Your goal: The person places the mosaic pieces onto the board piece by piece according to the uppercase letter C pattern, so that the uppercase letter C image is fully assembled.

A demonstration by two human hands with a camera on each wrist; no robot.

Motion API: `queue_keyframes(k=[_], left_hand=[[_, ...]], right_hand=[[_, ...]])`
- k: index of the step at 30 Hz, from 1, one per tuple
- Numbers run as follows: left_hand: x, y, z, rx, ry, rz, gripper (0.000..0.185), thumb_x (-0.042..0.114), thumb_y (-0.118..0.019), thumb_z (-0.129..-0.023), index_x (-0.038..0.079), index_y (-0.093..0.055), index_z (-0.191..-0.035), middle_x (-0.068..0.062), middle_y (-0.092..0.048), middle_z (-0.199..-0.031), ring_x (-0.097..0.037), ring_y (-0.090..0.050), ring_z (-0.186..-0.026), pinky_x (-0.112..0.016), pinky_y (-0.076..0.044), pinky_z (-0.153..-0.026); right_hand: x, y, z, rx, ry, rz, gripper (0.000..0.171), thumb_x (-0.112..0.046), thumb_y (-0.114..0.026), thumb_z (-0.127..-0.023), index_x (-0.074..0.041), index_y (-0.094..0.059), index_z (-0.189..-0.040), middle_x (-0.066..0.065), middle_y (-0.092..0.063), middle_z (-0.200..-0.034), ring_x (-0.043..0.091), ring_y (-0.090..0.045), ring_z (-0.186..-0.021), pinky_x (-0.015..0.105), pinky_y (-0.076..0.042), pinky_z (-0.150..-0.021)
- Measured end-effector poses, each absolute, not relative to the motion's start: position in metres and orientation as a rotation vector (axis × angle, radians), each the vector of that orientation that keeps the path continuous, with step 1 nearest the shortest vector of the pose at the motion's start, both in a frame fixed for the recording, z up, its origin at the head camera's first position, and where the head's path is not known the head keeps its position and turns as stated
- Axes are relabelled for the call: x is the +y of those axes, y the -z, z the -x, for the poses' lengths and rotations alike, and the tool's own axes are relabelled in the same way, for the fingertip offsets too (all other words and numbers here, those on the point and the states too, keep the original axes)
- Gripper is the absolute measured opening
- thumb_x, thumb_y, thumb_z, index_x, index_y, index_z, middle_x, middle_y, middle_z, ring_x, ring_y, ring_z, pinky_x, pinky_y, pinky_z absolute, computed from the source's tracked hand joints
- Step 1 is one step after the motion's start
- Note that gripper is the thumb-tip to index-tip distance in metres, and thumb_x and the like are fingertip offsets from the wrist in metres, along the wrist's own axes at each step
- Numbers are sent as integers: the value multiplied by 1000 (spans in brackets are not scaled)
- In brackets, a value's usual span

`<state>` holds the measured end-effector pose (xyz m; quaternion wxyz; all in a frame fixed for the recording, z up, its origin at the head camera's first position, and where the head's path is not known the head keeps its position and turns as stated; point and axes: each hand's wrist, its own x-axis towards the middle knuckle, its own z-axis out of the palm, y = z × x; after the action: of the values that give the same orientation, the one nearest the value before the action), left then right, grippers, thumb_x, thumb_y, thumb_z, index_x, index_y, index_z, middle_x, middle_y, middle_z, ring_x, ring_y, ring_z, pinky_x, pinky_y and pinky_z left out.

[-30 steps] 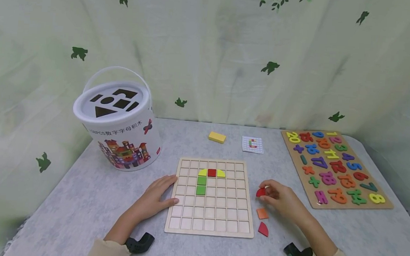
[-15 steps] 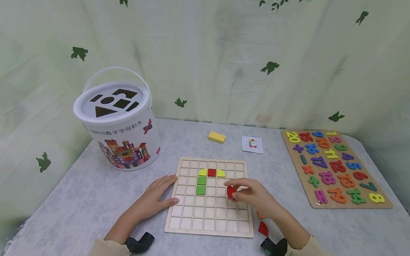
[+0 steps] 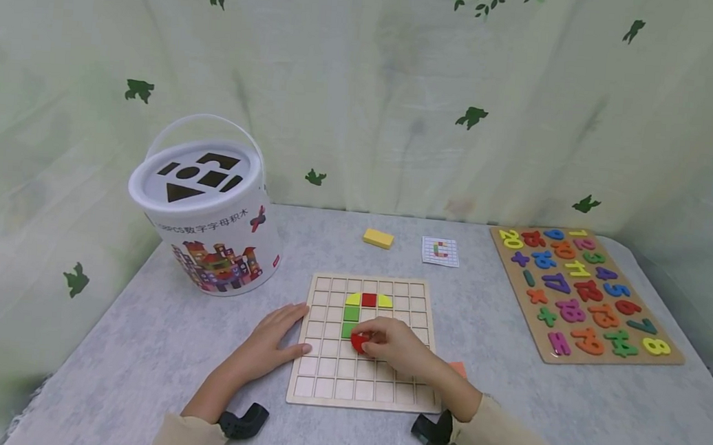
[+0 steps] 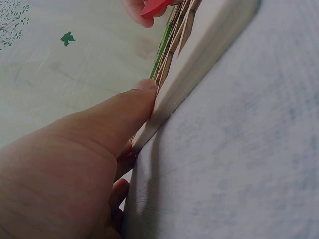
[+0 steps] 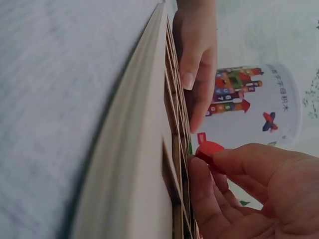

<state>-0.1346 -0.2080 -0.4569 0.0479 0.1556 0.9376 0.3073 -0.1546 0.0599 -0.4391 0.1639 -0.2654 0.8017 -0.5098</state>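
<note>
Your right hand (image 3: 394, 349) is pinching the red piece (image 3: 358, 342) in its grip over the grid board (image 3: 363, 388), just below the green squares (image 3: 350, 321), while your left hand (image 3: 270, 340) is resting flat, fingers relaxed, against the board's left edge on the worktop (image 3: 135, 365)

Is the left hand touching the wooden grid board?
Touching. In the left wrist view the left hand has its thumb pressed against the wooden grid board at its edge.

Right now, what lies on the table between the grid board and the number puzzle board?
In the head view, mostly bare grey table. Near the grid board, one orange piece peeks out beside the right forearm; nothing else before the number puzzle board.
</note>
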Motion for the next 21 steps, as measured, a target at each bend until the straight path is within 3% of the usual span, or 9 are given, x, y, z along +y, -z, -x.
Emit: queue_keyframes(k=[9,21], left_hand=[[-209,457,135,2862,-923,-491,76,47,-60,-82,11,-30,-141,-7,-28,-144,-27,-17,-133,-49,-15,-104],[-209,458,135,2869,-932,-515,75,47,-60,-82,10,-31,-141,-7,-29,-143,-28,-18,-132,-50,-15,-104]], right_hand=[[52,444,155,2445,1299,854,21,-6,-61,-84,-11,-66,-104,-9,-55,-81,7,-51,-73,23,-46,-64],[47,442,152,2576,1099,970,23,-16,-68,-81,-14,-66,-104,-6,-50,-83,6,-45,-69,18,-41,-58]])
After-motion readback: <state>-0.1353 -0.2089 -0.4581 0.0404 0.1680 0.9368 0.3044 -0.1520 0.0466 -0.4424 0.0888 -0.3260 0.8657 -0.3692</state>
